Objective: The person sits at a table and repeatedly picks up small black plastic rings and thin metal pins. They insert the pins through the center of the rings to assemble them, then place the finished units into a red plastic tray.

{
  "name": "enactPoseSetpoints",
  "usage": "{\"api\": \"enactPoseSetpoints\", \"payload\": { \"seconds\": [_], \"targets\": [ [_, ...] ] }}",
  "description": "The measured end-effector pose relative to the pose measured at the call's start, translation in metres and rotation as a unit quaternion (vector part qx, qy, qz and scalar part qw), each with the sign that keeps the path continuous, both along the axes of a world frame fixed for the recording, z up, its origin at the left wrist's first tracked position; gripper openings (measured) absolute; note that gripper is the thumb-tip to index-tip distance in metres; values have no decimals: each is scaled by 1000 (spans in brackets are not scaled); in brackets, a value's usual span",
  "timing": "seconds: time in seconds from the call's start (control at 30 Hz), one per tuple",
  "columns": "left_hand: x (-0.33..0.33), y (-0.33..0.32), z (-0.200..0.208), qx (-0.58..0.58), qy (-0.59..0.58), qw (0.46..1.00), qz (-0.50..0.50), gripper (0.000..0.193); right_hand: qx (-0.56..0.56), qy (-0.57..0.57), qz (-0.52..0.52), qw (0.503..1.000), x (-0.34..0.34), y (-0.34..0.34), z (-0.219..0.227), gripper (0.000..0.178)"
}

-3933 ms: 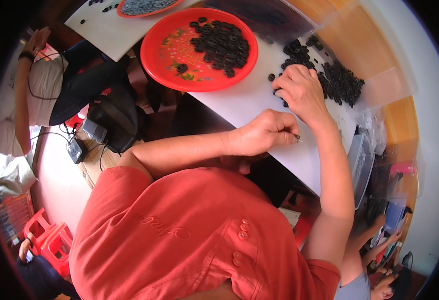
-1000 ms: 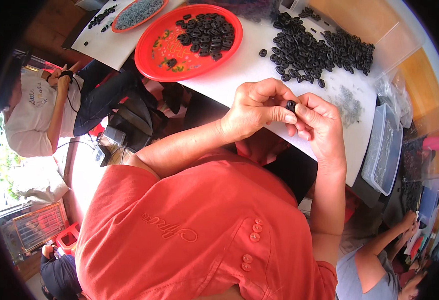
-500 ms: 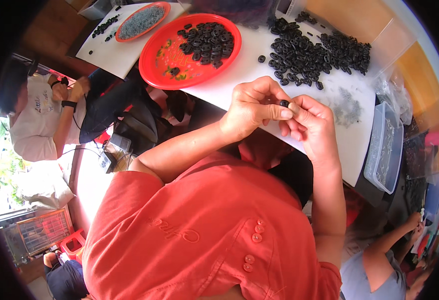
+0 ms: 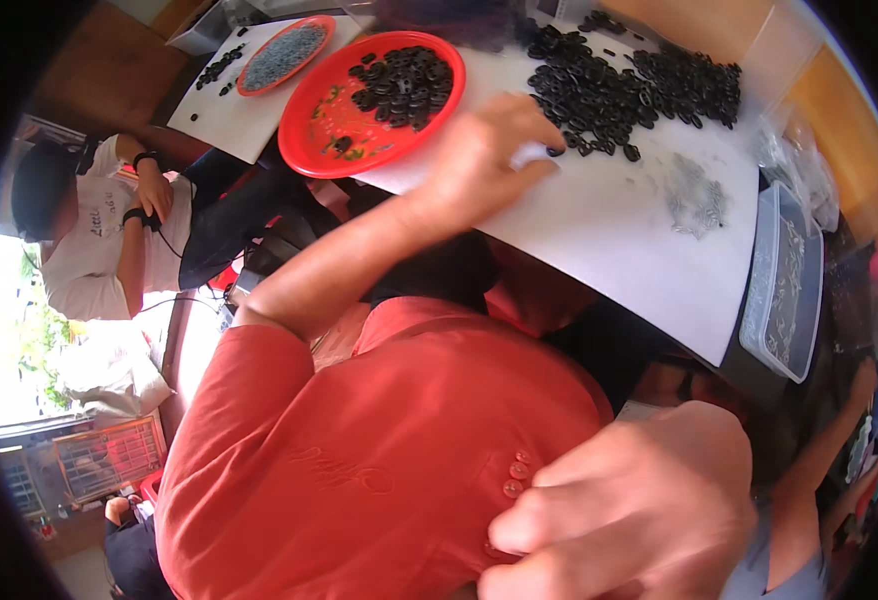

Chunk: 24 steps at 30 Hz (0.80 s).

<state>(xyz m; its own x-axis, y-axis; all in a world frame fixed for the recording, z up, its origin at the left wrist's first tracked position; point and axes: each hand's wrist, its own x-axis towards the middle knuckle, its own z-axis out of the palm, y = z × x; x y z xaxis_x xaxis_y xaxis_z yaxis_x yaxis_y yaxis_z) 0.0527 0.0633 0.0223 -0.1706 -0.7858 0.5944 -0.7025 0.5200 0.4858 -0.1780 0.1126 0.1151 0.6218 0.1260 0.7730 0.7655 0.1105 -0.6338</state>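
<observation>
My left hand (image 4: 484, 155) is above the white tabletop, between the red plate and the heap of black pieces. Its thumb and forefinger are bent toward each other, with a small black piece (image 4: 556, 152) at their tips; blur softens the grip. My right hand (image 4: 649, 500) is large and blurred in front of my red shirt, away from the table. Its fingers look curled, but whether they hold anything is hidden. Many black oval pieces with holes lie in a heap (image 4: 594, 95) past my left hand. More of them sit on the round red plate (image 4: 304, 145).
A smaller red dish (image 4: 284, 58) of grey bits stands on a white board at the far left. Tiny clear bits (image 4: 694, 195) are scattered on the white table (image 4: 649, 270). A clear plastic box (image 4: 784, 285) stands by its right edge. Other people sit at left and right.
My hands have parted from around a small black piece. The right one has come down and back toward me; the left has shifted slightly left. The view has moved a little.
</observation>
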Motion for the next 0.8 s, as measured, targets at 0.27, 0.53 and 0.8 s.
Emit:
{"api": "enactPoseSetpoints", "payload": {
  "seconds": [0.27,0.53,0.8],
  "targets": [
    [-54,-45,-21,-8,-79,997,-13,13,148,-114,-257,948,0,34,16,34],
    [-73,-65,-33,-60,-233,971,21,8,-145,65,-233,960,-66,2,37,34],
    [-62,-36,-21,153,127,978,-65,9,-225,115,-249,935,-69,-17,18,19]
  ]
}}
